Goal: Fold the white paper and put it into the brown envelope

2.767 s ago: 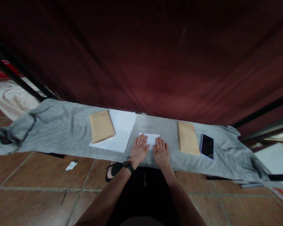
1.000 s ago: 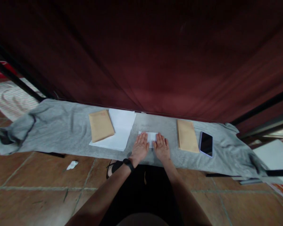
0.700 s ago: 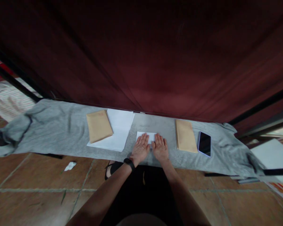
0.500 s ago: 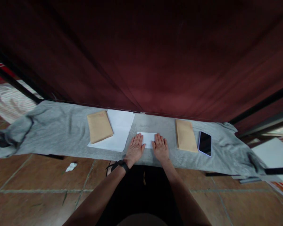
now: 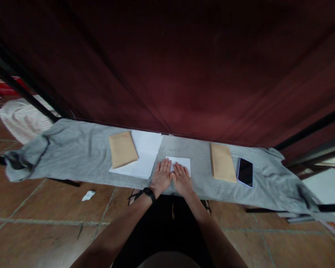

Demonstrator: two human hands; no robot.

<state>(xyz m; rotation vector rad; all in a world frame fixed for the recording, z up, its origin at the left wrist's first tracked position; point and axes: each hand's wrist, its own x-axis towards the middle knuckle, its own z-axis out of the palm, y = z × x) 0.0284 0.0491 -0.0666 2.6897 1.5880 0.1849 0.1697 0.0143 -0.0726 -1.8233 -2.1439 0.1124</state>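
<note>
A small folded white sheet of paper (image 5: pixel 181 160) lies flat on the grey cloth (image 5: pixel 197 186) in front of me. My left hand (image 5: pixel 161 176) presses flat on its left part, fingers stretched out, a dark band on the wrist. Palm down on the middle of the paper, my right hand (image 5: pixel 182 178) lies close against the left one, thumbs meeting. Both hands cover the paper's near edge; its top edge and right corner show. Larger white sheets (image 5: pixel 149 149) rest to the left, with a stack of brown envelopes (image 5: pixel 123 149) partly on top.
Another brown envelope stack (image 5: pixel 223 162) lies right of my hands, beside a phone (image 5: pixel 245 172) with a purple edge. Behind the narrow cloth-covered surface hangs a dark red curtain (image 5: pixel 173 93). A crumpled white scrap (image 5: pixel 88 195) is on the tiled floor (image 5: pixel 58 206).
My right hand has slid left across the paper, from its right edge to beside my left hand. The left hand stays on the paper's left side. The view has shifted slightly.
</note>
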